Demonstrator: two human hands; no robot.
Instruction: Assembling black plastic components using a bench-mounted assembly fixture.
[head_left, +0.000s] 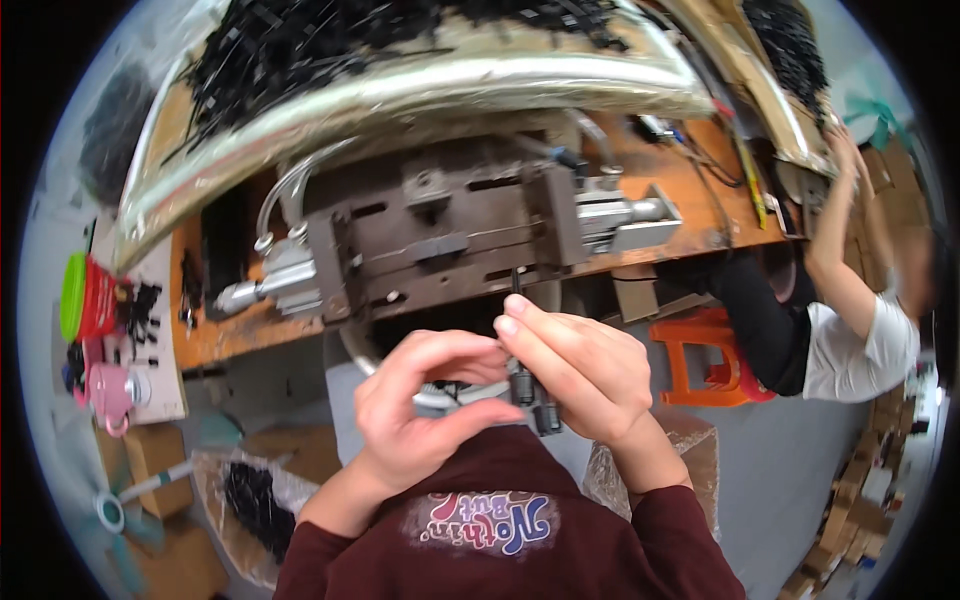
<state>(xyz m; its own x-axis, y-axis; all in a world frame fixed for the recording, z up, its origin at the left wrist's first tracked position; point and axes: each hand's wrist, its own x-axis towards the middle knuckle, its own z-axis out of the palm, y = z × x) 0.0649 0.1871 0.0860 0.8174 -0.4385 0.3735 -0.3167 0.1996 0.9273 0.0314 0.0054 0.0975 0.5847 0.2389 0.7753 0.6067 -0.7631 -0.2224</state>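
My left hand [425, 405] and my right hand [580, 370] meet in front of my chest, just below a grey metal press fixture [440, 245] on the orange workbench [225, 335]. My right hand pinches a small black plastic part [530, 395] that hangs down between the fingers. My left hand curls in a ring, thumb and fingers touching the same part near its top. Another thin black piece [516, 282] stands up above my right index finger, at the fixture's lower edge.
A shiny metal tray rim [420, 85] holding heaps of black plastic parts arcs across the top. Another person's arm [835, 250] reaches up at the right, beside an orange stool [705, 355]. At left sit a green-and-red container [85, 300], a pink cup [110, 390] and a bag of black parts [250, 500].
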